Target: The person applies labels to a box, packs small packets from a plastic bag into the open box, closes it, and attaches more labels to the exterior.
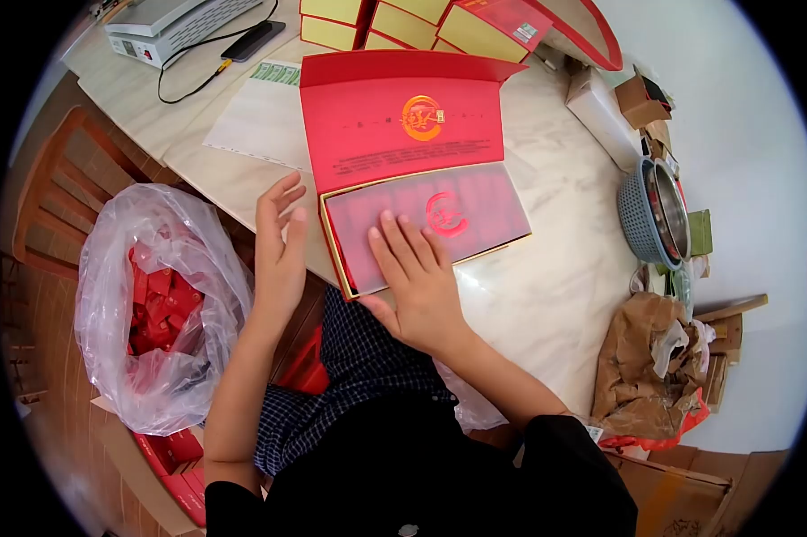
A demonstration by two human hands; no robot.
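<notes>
A red gift box with gold edges lies on the table in front of me, its lid raised at the back and printed with a gold emblem. Over its contents rests a translucent cover sheet with a pink-red emblem; rows of red shapes show faintly beneath. My right hand lies flat on that sheet, fingers stretched out, thumb at the box's front edge. Just left of the box, my left hand is held up with fingers apart and nothing in it.
Several red-and-yellow boxes are stacked behind the lid. A white sheet, a phone and a scale-like device lie back left. A clear bag of red packets stands left; a blue basket and brown paper bag are right.
</notes>
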